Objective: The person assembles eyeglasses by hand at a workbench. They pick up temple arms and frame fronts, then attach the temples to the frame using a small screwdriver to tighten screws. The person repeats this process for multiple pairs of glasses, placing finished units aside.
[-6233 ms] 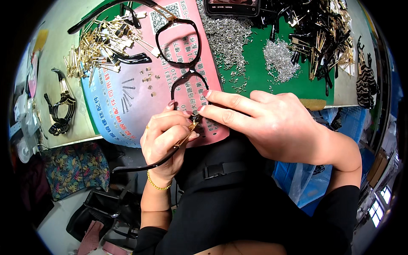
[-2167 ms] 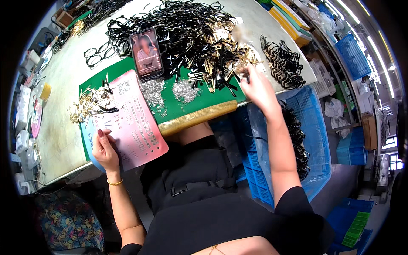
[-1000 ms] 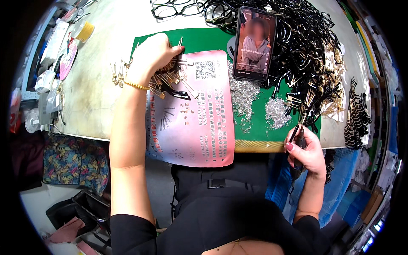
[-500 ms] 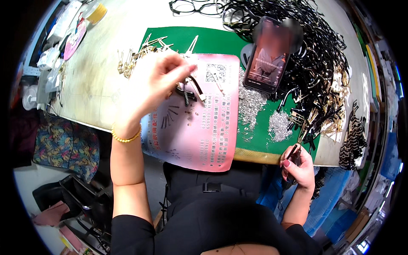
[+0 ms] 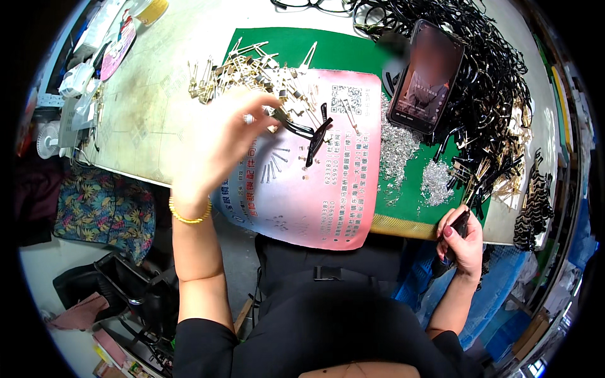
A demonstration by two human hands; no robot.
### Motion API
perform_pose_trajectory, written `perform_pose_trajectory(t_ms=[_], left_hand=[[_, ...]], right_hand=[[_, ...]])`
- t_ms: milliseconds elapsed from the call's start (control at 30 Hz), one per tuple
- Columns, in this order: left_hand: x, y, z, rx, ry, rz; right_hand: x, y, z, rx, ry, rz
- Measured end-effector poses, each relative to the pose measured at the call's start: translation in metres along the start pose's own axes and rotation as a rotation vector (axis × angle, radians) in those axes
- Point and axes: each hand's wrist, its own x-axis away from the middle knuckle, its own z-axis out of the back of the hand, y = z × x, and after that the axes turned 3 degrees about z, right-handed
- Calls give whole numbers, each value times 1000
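Observation:
My left hand [image 5: 236, 129], a yellow bead bracelet on its wrist, hovers over a pink and blue printed sheet [image 5: 353, 208]. Its thumb and fingers are curved but apart. Close by its fingertips lie black curved eyeglass temples [image 5: 318, 140], some crossing each other. At the right edge of the mat, my right hand [image 5: 462, 242] wraps round a black-handled tool [image 5: 460, 222]; the palm hides much of it, so its exact kind is unclear. Beyond the left hand, metal eyeglass temple parts [image 5: 261, 72] lie heaped.
Small silvery parts [image 5: 435, 183] lie in piles on the green mat [image 5: 353, 53]. A phone [image 5: 425, 79] leans before a tangled heap of black eyeglass frames [image 5: 498, 69]. Dark strips [image 5: 534, 208] hang at the table's right edge. A small white fan [image 5: 49, 140] stands far left.
The view has shifted, so the table appears farther right. My left hand's fingers have spread from a pinch, drawing back left from the black temples. My right hand still grips the tool.

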Motion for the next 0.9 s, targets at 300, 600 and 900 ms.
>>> perform_pose_trajectory(t_ms=[300, 600, 900], left_hand=[[19, 22, -52, -147, 121, -11], [3, -21, -22, -105, 366, 280], [-12, -32, 1, -247, 118, 6]], right_hand=[[2, 1, -3, 13, -7, -3], [4, 2, 0, -1, -1, -17], [6, 6, -1, 43, 33, 13]])
